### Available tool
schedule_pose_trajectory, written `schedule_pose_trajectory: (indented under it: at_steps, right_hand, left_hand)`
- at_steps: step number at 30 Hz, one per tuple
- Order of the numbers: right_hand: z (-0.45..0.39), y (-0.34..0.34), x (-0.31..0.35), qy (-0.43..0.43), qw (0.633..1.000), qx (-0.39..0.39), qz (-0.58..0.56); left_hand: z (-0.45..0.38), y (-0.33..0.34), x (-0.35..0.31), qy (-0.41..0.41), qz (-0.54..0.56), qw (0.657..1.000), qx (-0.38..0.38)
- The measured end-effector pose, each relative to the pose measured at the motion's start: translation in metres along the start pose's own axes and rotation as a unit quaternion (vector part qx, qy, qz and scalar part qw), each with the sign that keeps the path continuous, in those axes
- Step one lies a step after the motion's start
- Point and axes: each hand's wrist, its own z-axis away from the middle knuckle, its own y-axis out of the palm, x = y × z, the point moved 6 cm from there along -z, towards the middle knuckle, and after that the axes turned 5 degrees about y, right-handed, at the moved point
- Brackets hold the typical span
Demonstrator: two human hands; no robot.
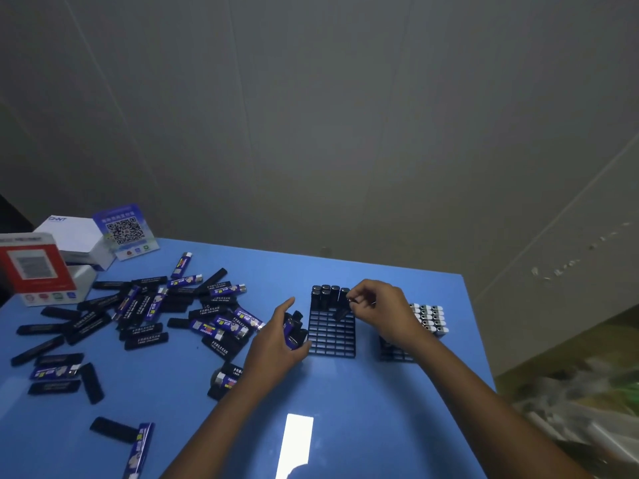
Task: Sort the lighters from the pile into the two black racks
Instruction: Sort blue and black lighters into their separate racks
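Observation:
A pile of black and blue lighters [148, 312] is spread over the left half of the blue table [345, 409]. Two black racks stand mid-table. The left rack [332, 335] has several black lighters upright in its far row. The right rack [394, 352] is partly hidden by my right forearm and holds several white-capped lighters [430, 319] at its far end. My right hand [378, 311] pinches a black lighter [342, 312], tilted, over the left rack's second row. Beside that rack's left edge, my left hand [276, 344] grips a bunch of black and blue lighters [294, 330].
White and red boxes [38, 267] and a QR-code card [126, 231] stand at the table's far left corner. Single lighters [138, 447] lie near the front left. The table's right edge drops off to cluttered bags [587, 402] on the floor.

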Motion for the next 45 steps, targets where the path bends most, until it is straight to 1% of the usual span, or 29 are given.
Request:
schedule_pose_trajectory:
  at_steps: [6, 9, 13, 20, 25, 31, 33, 35, 37, 39, 41, 45]
  right_hand:
    - [-0.02, 0.017, 0.0, -0.012, 0.997, -0.027, 0.072]
    - [-0.029, 0.026, -0.002, -0.02, 0.992, -0.03, 0.117]
    - [-0.037, 0.032, -0.008, -0.018, 0.989, -0.034, 0.146]
    - [-0.049, 0.041, -0.015, -0.017, 0.986, -0.01, 0.168]
    - [-0.052, 0.049, -0.015, -0.035, 0.979, -0.004, 0.201]
    - [-0.059, 0.048, -0.01, -0.048, 0.969, 0.029, 0.24]
    - [-0.057, 0.042, -0.006, -0.043, 0.976, 0.025, 0.21]
    - [-0.051, 0.038, -0.001, -0.037, 0.988, 0.023, 0.146]
    - [-0.044, 0.037, 0.004, -0.019, 0.997, 0.041, 0.066]
    - [-0.036, 0.038, 0.01, -0.002, 0.998, 0.065, -0.004]
    - [-0.029, 0.04, 0.016, 0.005, 0.996, 0.08, -0.041]
    - [-0.023, 0.043, 0.02, 0.031, 0.992, 0.097, -0.078]
  left_hand:
    - [-0.019, -0.006, 0.009, 0.006, -0.003, 1.0, -0.007]
    - [-0.025, -0.007, 0.015, 0.0, -0.001, 1.0, -0.007]
    - [-0.033, -0.006, 0.015, 0.003, 0.004, 1.0, -0.008]
    - [-0.045, 0.0, 0.013, 0.003, 0.016, 1.0, 0.002]
    - [-0.049, 0.003, 0.016, -0.002, 0.021, 1.0, 0.006]
    - [-0.048, 0.004, 0.016, -0.002, 0.025, 1.0, 0.011]
    - [-0.047, 0.004, 0.014, 0.003, 0.024, 1.0, 0.013]
    - [-0.046, 0.004, 0.011, 0.007, 0.022, 1.0, 0.015]
    - [-0.044, 0.006, 0.009, 0.007, 0.021, 1.0, 0.016]
    - [-0.041, 0.007, 0.005, 0.011, 0.021, 1.0, 0.016]
    - [-0.039, 0.009, 0.0, 0.016, 0.017, 1.0, 0.021]
    - [-0.032, 0.012, -0.011, 0.034, -0.005, 0.999, 0.031]
